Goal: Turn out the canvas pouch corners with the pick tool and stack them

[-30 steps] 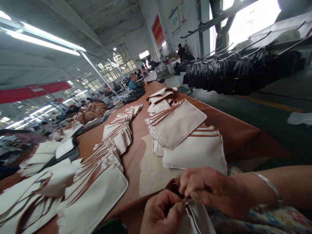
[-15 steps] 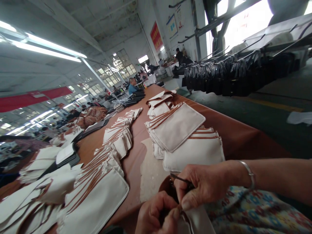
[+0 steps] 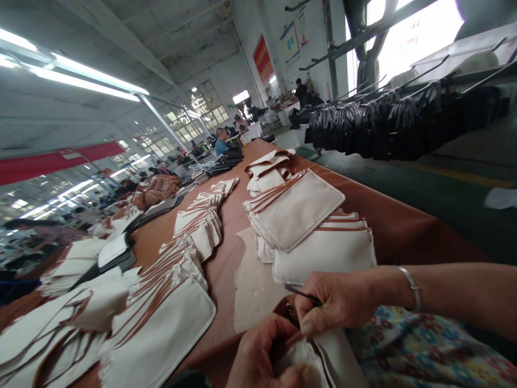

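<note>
At the table's near edge, my left hand (image 3: 258, 355) is closed on a cream leather pouch piece (image 3: 339, 355). My right hand (image 3: 341, 299), with a bracelet on its wrist, pinches the same piece at its upper edge. Out of the right fist sticks a thin dark pointed tool (image 3: 297, 291); its kind cannot be made out. Behind the fingers shows a brown leather part (image 3: 283, 306) with a small metal fitting. Just beyond the hands lies a stack of cream pouches (image 3: 323, 256) with brown edging. My fingers hide much of the held piece.
Rows of overlapping cream pouches (image 3: 165, 328) run along the left of the brown-covered table (image 3: 230, 269). A pale sheet (image 3: 254, 291) lies in the middle. At right hang black bags (image 3: 363, 132) on a rack. A person in blue (image 3: 222, 144) sits farther off.
My left hand has shifted its hold, and more of the cream piece shows between the hands. My right hand stays near the same spot, thumb pressed on the edge. The view has turned slightly.
</note>
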`<state>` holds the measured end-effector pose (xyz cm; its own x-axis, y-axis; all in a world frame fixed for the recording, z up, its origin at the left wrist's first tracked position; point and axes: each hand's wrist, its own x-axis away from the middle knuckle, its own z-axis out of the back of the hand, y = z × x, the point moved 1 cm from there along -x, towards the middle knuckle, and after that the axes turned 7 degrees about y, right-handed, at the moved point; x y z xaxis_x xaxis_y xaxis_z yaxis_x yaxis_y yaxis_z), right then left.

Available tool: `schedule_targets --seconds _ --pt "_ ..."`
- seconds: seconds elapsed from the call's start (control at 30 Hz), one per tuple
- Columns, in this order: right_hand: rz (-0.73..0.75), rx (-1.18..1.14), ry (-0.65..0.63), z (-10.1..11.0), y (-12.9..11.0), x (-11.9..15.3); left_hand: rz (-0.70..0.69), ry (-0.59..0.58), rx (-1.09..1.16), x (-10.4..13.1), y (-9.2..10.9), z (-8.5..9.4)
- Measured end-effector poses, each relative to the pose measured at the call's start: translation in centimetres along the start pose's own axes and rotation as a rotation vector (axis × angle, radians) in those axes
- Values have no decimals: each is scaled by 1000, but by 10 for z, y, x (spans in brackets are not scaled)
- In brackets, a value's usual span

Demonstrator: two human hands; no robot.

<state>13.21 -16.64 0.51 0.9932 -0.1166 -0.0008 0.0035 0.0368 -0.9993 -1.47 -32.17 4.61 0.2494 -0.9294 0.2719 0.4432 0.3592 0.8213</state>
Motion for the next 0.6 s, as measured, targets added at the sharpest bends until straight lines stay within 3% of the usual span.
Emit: schedule_targets --seconds 0.07,0.2,0.37,0.5,0.6 --pt "0 -29 -3 1 2 1 98 -88 129 0 -4 4" --pt "45 -56 -18 3 4 2 139 -135 355 -5 -12 5" --pt "25 -60 0 1 6 1 236 9 457 -13 -18 -7" --pt "41 -66 -6 0 8 0 174 115 477 -12 -16 -15" --pt "85 -125 -24 0 10 -2 122 115 566 -10 -20 -17"
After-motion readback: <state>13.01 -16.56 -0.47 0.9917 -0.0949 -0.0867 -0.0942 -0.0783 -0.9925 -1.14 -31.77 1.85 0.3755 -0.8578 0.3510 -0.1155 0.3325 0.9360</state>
